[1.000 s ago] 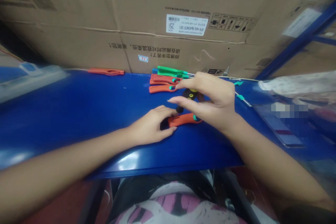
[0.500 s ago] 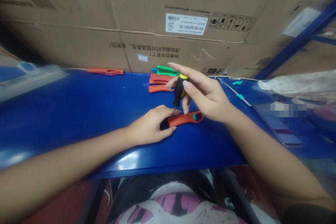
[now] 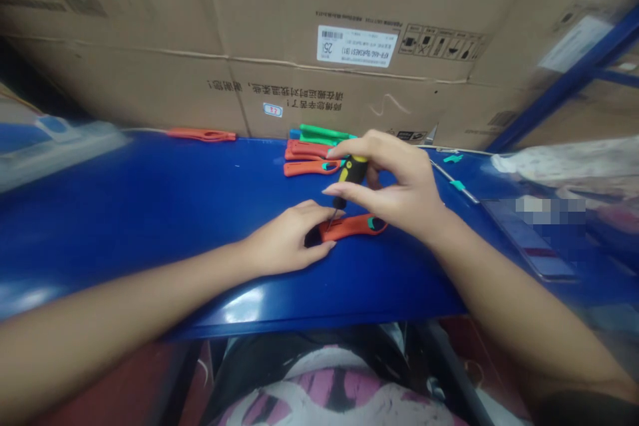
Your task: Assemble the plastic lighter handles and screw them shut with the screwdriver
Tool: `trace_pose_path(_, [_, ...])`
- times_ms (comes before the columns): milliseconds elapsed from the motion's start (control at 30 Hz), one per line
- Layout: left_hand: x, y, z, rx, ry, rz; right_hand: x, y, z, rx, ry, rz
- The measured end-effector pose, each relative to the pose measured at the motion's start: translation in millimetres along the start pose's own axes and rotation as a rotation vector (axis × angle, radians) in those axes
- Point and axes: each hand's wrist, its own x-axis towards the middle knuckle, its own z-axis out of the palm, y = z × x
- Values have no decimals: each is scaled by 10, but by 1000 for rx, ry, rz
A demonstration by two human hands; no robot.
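Note:
My left hand (image 3: 287,237) lies on the table and grips the left end of an orange plastic handle (image 3: 349,227) between thumb and fingers. A small green part shows beside the loop at the handle's right end. In my right hand (image 3: 399,190) is a screwdriver (image 3: 354,173) with a black and yellow grip, pinched by the fingers. The screwdriver leans to the right, and its thin shaft reaches down to the orange handle near my left fingertips. Whether the tip sits in a screw is too small to tell.
Behind the hands lie more orange handles (image 3: 304,168) and a green one (image 3: 324,134). Another orange handle (image 3: 202,136) rests against the cardboard box (image 3: 164,96). At right are a metal rod (image 3: 466,192), small green pieces (image 3: 453,158) and a phone (image 3: 534,239) on the blue table (image 3: 150,193).
My right fingers have shifted round the screwdriver's grip, and its top has tipped to the right. My left hand and the orange handle stay in place.

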Motion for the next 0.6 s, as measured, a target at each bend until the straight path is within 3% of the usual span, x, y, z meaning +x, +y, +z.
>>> trace_pose_path(200, [2, 2, -4, 19, -6, -1, -21, -41, 7, 65, -89, 45])
trace_pose_path(367, [6, -3, 6, 12, 1, 9, -14, -38, 2, -155, 50, -48])
trace_pose_path(533, [1, -10, 6, -4, -12, 10, 6, 4, -17, 26, -81, 37])
trace_pose_path(600, [-3, -11, 4, -6, -15, 10, 10, 46, -22, 13, -49, 8])
